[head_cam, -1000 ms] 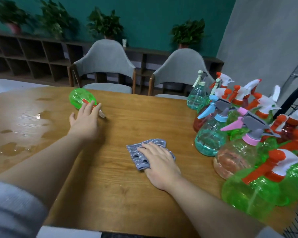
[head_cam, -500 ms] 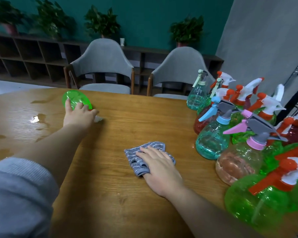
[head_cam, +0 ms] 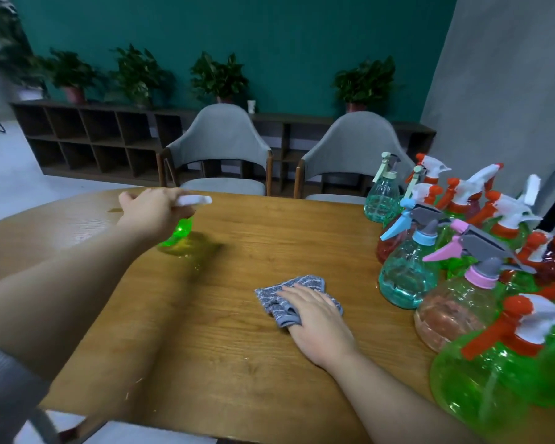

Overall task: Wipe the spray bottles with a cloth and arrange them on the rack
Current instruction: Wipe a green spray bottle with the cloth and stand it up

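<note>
Green bottle [head_cam: 177, 233] in left hand [head_cam: 151, 209]

Dim, even light; motion blur (edges warped).

No writing, label, brand mark, number or sign can be read anywhere in this view.
</note>
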The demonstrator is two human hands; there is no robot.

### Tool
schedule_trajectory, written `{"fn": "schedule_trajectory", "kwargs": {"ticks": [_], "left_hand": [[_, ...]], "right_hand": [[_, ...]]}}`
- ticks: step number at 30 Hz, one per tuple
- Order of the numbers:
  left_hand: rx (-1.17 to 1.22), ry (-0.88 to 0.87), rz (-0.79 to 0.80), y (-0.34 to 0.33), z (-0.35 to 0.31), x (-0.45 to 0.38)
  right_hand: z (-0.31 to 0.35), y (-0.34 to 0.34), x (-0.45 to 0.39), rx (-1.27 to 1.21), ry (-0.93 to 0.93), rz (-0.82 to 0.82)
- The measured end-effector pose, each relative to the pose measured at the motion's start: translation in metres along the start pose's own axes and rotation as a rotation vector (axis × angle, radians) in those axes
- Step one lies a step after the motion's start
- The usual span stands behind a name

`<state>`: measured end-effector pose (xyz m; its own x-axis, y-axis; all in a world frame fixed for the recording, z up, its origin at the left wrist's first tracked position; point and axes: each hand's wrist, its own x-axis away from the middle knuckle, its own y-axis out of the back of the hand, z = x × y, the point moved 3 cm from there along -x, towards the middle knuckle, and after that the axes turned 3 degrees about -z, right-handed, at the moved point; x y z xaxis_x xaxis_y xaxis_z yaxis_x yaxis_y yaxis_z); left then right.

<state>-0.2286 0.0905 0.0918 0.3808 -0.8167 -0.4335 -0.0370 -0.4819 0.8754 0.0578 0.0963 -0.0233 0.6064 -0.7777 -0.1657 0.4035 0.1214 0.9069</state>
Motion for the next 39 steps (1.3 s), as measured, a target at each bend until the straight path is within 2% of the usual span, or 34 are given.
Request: {"fn": "schedule_trajectory", "kwargs": {"ticks": [4, 8, 11, 14, 18, 21, 23, 25, 29, 33, 35, 37, 39], "left_hand": [[0.290, 0.030, -0.041, 0.043, -0.002, 0.010], [0.653, 0.009, -0.075, 0.079, -0.013, 0.022], [0.938, 0.052, -0.037, 0.088, -0.017, 0.030], [1.089, 0.118, 0.052, 0.089, -0.028, 0.041], [1.204, 0.100, 0.140, 0.084, -0.050, 0.051], [1.303, 0.115, 0.203, 0.078, -0.066, 0.060], [1.380, 0.111, 0.261, 0.073, -0.076, 0.065], [1.424, 0.134, 0.285, 0.067, -0.084, 0.069], [1.502, 0.242, 0.267, 0.048, -0.102, 0.083], [1.629, 0.340, 0.186, 0.024, -0.104, 0.099], [1.489, 0.339, 0.153, 0.009, -0.102, 0.116], [1.273, 0.248, 0.230, -0.012, -0.106, 0.141], [1.316, 0.163, 0.329, -0.032, -0.117, 0.161]], "right_hand": [[-0.005, -0.002, 0.002, -0.114, -0.059, -0.034], [-0.014, -0.003, 0.001, -0.414, -0.199, -0.231], [-0.017, -0.003, 0.002, -0.662, -0.345, -0.303], [-0.012, 0.008, 0.003, -0.793, -0.529, -0.332], [0.004, 0.032, 0.003, -1.048, -0.690, -0.415], [0.029, 0.033, 0.004, -1.531, -0.758, -0.410], [0.047, 0.027, 0.008, -1.765, -0.767, -0.331], [0.057, 0.021, 0.014, -1.888, -0.762, -0.225], [0.059, 0.019, 0.023, -2.126, -0.729, -0.120], [0.051, 0.018, 0.030, -2.173, -0.733, -0.181], [0.051, 0.022, 0.035, -2.186, -0.734, -0.200], [0.050, 0.026, 0.037, -2.184, -0.722, -0.229], [0.049, 0.028, 0.040, -2.149, -0.700, -0.230]]}}
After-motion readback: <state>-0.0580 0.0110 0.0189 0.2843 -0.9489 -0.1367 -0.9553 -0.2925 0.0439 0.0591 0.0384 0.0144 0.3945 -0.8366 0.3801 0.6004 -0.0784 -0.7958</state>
